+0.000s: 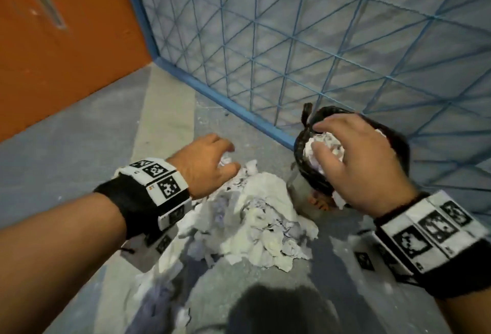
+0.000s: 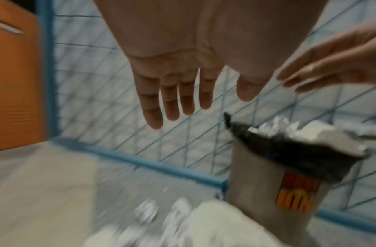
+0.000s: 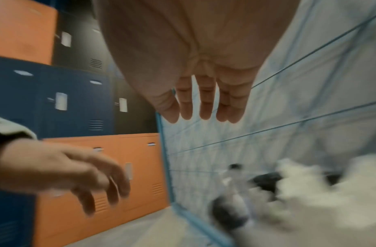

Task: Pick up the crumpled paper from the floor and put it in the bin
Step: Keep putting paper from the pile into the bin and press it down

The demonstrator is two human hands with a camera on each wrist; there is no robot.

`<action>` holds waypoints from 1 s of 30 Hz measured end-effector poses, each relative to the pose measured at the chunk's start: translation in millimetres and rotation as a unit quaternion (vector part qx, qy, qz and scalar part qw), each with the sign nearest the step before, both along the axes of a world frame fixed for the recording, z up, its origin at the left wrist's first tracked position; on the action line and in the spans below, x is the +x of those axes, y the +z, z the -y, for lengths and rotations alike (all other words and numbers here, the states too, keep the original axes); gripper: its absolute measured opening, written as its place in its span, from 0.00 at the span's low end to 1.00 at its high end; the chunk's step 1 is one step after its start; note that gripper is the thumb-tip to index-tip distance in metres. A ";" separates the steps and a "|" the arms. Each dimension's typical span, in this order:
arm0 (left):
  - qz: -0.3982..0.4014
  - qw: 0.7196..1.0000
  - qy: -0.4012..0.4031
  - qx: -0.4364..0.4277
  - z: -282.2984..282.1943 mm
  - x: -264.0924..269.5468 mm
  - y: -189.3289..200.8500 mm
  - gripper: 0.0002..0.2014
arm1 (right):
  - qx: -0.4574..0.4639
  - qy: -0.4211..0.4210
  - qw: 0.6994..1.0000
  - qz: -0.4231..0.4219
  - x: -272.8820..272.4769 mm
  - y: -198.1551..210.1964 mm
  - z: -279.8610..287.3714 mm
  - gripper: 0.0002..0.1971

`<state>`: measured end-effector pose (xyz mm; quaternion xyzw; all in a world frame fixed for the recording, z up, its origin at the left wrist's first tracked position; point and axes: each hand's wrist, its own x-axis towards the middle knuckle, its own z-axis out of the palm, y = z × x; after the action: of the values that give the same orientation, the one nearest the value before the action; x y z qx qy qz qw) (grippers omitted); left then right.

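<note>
A pile of white crumpled paper (image 1: 255,216) lies on the grey floor, left of the bin (image 1: 299,187). The bin is a pale tub with a black liner (image 2: 288,153) and an orange label. More crumpled paper (image 2: 288,132) fills it to the rim. My left hand (image 1: 231,158) hovers over the far end of the pile; in the left wrist view the left hand (image 2: 195,107) has straight fingers and holds nothing. My right hand (image 1: 322,145) is spread just above the bin's paper (image 1: 332,141). The right wrist view shows the right hand (image 3: 203,115) empty, fingers extended.
A blue wire-mesh fence (image 1: 318,41) with a blue bottom rail stands right behind the bin. Orange lockers (image 1: 53,54) close off the left side, with blue lockers (image 3: 55,100) above them. Grey floor (image 1: 79,160) stretches to the left of the pile.
</note>
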<state>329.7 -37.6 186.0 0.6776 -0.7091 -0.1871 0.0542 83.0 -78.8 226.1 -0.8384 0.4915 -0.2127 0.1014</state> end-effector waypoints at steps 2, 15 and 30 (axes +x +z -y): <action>0.038 0.994 0.051 0.090 -45.3 34.4 -21.9 0.24 | 0.054 0.084 0.995 0.006 44.8 -19.5 -27.0 0.15; 0.040 0.923 0.154 0.351 -231.3 85.3 -176.0 0.36 | 0.363 0.291 0.839 -0.282 168.4 -228.1 -170.8 0.20; 0.026 0.940 0.146 0.306 -216.0 60.5 -239.0 0.24 | 0.391 0.309 0.818 -0.287 163.3 -276.5 -190.9 0.18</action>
<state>390.2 178.4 -53.0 0.7623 -0.5117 -0.3680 -0.1474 246.3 112.1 -50.4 -0.8590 0.2557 0.2901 0.3355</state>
